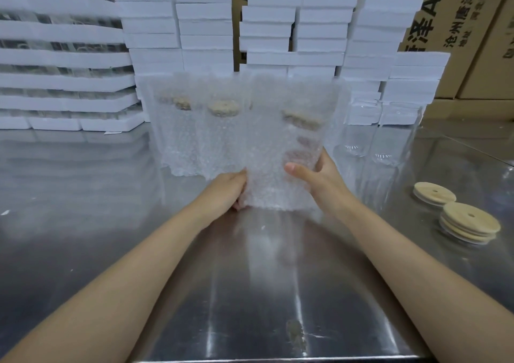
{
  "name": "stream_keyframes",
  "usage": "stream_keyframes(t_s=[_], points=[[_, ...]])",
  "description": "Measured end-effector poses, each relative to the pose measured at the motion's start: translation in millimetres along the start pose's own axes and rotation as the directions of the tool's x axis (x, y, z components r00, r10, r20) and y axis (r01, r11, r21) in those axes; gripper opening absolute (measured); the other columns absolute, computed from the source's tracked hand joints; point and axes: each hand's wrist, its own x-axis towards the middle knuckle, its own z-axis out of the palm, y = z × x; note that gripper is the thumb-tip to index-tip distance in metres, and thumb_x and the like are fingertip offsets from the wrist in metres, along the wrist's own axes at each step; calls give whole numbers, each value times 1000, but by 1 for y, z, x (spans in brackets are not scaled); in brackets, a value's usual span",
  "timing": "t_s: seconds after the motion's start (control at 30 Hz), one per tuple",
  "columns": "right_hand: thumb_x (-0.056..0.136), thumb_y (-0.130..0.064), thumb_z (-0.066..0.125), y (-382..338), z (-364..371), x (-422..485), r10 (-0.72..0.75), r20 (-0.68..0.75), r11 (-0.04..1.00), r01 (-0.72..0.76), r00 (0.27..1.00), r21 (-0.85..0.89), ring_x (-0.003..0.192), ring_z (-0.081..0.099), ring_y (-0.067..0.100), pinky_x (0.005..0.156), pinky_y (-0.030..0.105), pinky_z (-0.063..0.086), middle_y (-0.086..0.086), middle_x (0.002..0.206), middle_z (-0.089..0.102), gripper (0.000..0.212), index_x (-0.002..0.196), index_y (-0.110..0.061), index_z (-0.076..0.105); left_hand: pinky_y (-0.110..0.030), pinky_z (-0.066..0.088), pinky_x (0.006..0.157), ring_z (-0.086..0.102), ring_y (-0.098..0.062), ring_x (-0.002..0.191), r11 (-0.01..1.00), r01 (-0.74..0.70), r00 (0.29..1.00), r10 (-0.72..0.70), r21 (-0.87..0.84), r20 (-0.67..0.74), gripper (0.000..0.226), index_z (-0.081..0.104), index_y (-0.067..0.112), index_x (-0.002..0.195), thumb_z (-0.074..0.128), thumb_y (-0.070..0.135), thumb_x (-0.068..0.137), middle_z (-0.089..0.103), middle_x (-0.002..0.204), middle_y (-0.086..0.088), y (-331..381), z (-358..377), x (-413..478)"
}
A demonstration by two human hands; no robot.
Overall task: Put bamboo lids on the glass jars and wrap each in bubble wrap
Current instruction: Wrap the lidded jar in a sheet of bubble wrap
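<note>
1. While both hands hold it just above the steel table (111, 223), the jar (303, 131) stands upright inside the bubble wrap (267, 145). Its long axis runs up and down, with its bamboo lid (301, 119) at the top.
2. The left hand (232, 188) pinches the wrap's lower left edge, its fingertips hidden behind the sheet.
3. The right hand (317, 180) grips the jar, thumb pressed on the front. Its curled fingers show only as pink blurs through the bubbles.
4. The glass outline is hard to make out through the wrap, and motion blurs the sheet's lower edge.
5. Behind it stand wrapped jars (219, 137), their lids dim brown discs.
6. Right of them, bare glass jars (372, 145) nearly vanish against the foam blocks (205, 28).
7. Loose bamboo lids (470, 222) lie stacked at the right, well apart from the hands.
8. Cardboard boxes (445, 28) at the back are cut off by the frame.
</note>
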Motion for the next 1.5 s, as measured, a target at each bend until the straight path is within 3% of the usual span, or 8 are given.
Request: stream_keyframes(t_s=[0.23, 0.43, 0.73, 0.87, 0.97, 1.07, 1.17, 1.5], points=[[61, -35, 82, -3, -2, 3, 21, 21, 992, -24, 1000, 127, 107, 66, 16, 96, 43, 51, -5, 108, 70, 60, 115, -33, 57, -14, 18, 31, 37, -6, 35, 891, 204, 976, -151, -406, 158, 28, 46, 11, 71, 40, 3, 97, 39, 60, -5, 4, -1, -4], [58, -45, 80, -7, 3, -4, -24, 53, 996, 29, 998, -81, 105, 65, 3, 83, 16, 50, -10, 112, 68, 64, 115, -35, 52, -20, 22, 46, 32, -9, 37, 988, 0, 995, -15, -152, -99, 42, 40, 14, 53, 39, -9, 88, 36, 43, 2, -8, 2, -1], [64, -56, 83, -4, 14, -13, -34, 177, 966, 77, 984, -246, 116, 57, -5, 92, 14, 47, -24, 122, 62, 71, 125, -41, 50, -15, 32, 44, 44, -5, 46, 973, -135, 973, 166, 187, -161, 30, 53, 12, 58, 46, -7, 80, 50, 47, 9, -23, -4, 5], [69, -58, 73, -5, 9, -7, -11, 113, 985, 30, 994, -167, 116, 57, -4, 91, 14, 47, -24, 119, 64, 65, 125, -35, 50, -33, 43, 72, 56, -19, 72, 983, -182, 932, 173, 1, -319, 41, 62, 7, 81, 37, 30, 103, 62, 78, -8, -14, -4, 8], [75, -70, 57, -6, 4, -1, 86, 84, 992, -78, 993, -95, 119, 55, -2, 95, 26, 48, -24, 129, 59, 74, 138, -35, 44, -32, 43, 99, 61, -15, 105, 916, -187, 978, 139, -356, -155, 66, 65, 22, 109, 17, 64, 93, 68, 111, 1, 0, -6, 5], [79, -70, 51, -5, 7, -2, 167, 72, 985, -164, 983, -52, 126, 54, 12, 106, 43, 42, -8, 137, 57, 72, 138, -29, 49, -19, 37, 100, 53, 12, 113, 911, -282, 956, 295, -301, -2, 53, 54, 34, 122, 42, 69, 84, 60, 120, 28, -1, 0, -6], [80, -65, 54, -8, 17, -9, 138, 58, 990, -139, 989, 17, 111, 65, 13, 94, 36, 51, -2, 120, 69, 58, 118, -23, 63, -26, 43, 102, 56, 2, 116, 893, -372, 925, 381, -251, -16, 50, 51, 27, 124, 60, 51, 82, 61, 124, 15, -3, 7, -9], [97, -36, 54, -17, 21, -10, 86, -181, 996, -78, 980, 54, 87, 46, 22, 79, 41, 36, 8, 91, 52, 26, 81, -16, 53, -22, 32, 110, 39, 10, 129, 918, -360, 913, 383, -166, 138, 94, 33, 51, 135, 53, 92, 53, 42, 137, 35, -9, 0, -7]])
